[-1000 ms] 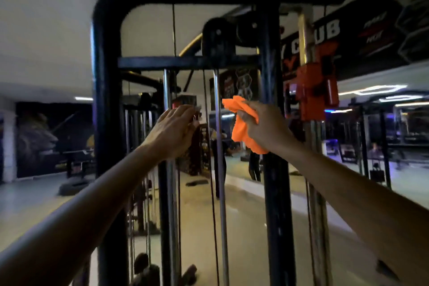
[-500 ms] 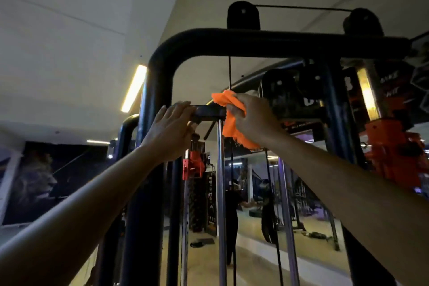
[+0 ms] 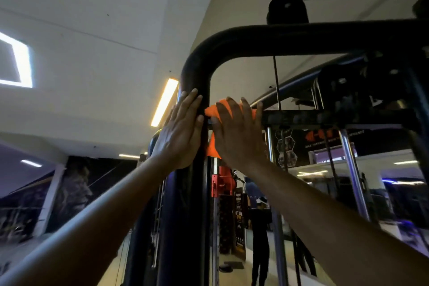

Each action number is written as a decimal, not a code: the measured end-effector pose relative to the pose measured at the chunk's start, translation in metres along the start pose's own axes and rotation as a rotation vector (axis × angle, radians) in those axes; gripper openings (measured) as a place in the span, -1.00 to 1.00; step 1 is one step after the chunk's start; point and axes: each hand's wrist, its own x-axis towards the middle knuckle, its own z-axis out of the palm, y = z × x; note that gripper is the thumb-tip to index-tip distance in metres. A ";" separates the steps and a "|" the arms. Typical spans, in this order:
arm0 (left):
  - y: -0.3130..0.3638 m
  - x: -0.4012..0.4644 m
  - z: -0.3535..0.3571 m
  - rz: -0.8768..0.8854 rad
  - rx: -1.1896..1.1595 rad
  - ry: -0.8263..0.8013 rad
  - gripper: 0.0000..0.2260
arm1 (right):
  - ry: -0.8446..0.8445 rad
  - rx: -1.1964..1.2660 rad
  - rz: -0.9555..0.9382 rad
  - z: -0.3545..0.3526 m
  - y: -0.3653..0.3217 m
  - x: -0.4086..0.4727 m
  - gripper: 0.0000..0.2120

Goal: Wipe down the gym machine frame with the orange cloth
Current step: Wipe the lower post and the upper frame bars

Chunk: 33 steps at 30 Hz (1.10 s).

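Seen from below, looking up at a black gym machine frame [image 3: 301, 37] against a pale ceiling. Right hand [image 3: 239, 132] pressing the orange cloth [image 3: 228, 107] onto the left end of a horizontal crossbar [image 3: 325, 117], right where the bar meets the thick upright post [image 3: 197, 193]. Fingers of the right hand draped over the cloth and bar, thumb tucked beneath, grasping the cloth; a tail of orange hanging below the palm. Left hand [image 3: 180, 132] lying flat on the post just beside, fingers [image 3: 190, 102] straight and released, bracing only.

To wipe well here, probably best: keeping the cloth wrapped over the bar's top and front, pressing firmly into the joint where dust likely gathers, then drawing along the bar to the right in 1 steady pass. Risk of the loose tail catching on the thin cable [image 3: 276, 81] or chrome guide rod [image 3: 352, 169] close by.

Compared with 0.5 s ago: cloth and right hand shifted left along the crossbar into the corner; left hand moved off the bar's end onto the post, fingers now straightened; view tilted further upward.
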 end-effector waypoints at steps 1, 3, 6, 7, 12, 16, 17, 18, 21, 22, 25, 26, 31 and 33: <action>-0.002 0.001 0.000 -0.009 -0.022 0.004 -0.48 | -0.002 -0.003 -0.028 0.002 -0.006 0.001 -0.48; -0.005 0.000 0.001 -0.013 -0.028 -0.002 -0.47 | -0.011 -0.054 -0.097 0.005 -0.008 0.001 -0.48; -0.009 0.000 0.004 0.020 -0.016 -0.006 -0.47 | 0.019 -0.138 -0.110 -0.004 0.015 0.000 -0.53; -0.010 -0.001 0.004 0.032 -0.017 -0.007 -0.47 | 0.027 -0.154 -0.073 -0.009 0.024 0.000 -0.54; -0.014 0.000 0.008 0.074 -0.060 0.015 -0.48 | 0.053 -0.070 0.019 -0.004 0.006 0.002 -0.48; -0.016 -0.002 0.010 0.090 -0.072 0.030 -0.51 | 0.067 -0.051 -0.101 0.002 -0.014 0.002 -0.53; -0.015 -0.002 0.010 0.079 -0.068 0.024 -0.51 | 0.075 -0.084 -0.137 -0.002 -0.008 0.000 -0.52; -0.014 -0.003 0.009 0.058 -0.066 0.015 -0.52 | 0.075 -0.117 -0.170 -0.007 0.001 -0.001 -0.50; -0.010 -0.003 0.006 0.025 -0.062 0.007 -0.55 | 0.046 -0.195 -0.154 -0.019 0.035 -0.005 -0.53; -0.010 -0.003 0.005 0.027 -0.060 0.001 -0.56 | 0.023 -0.199 -0.119 -0.022 0.043 -0.006 -0.50; -0.011 -0.002 0.005 0.032 -0.065 -0.024 -0.56 | -0.084 -0.179 -0.162 -0.023 0.045 -0.010 -0.32; -0.011 -0.002 0.004 0.034 -0.067 -0.028 -0.56 | -0.109 -0.193 -0.209 -0.022 0.042 -0.010 -0.29; -0.009 0.001 0.002 0.087 0.046 -0.063 -0.54 | -0.075 -0.283 -0.270 -0.033 0.057 -0.009 -0.34; -0.009 0.003 0.002 0.113 0.128 -0.135 -0.51 | -0.046 -0.312 -0.197 -0.043 0.074 -0.012 -0.33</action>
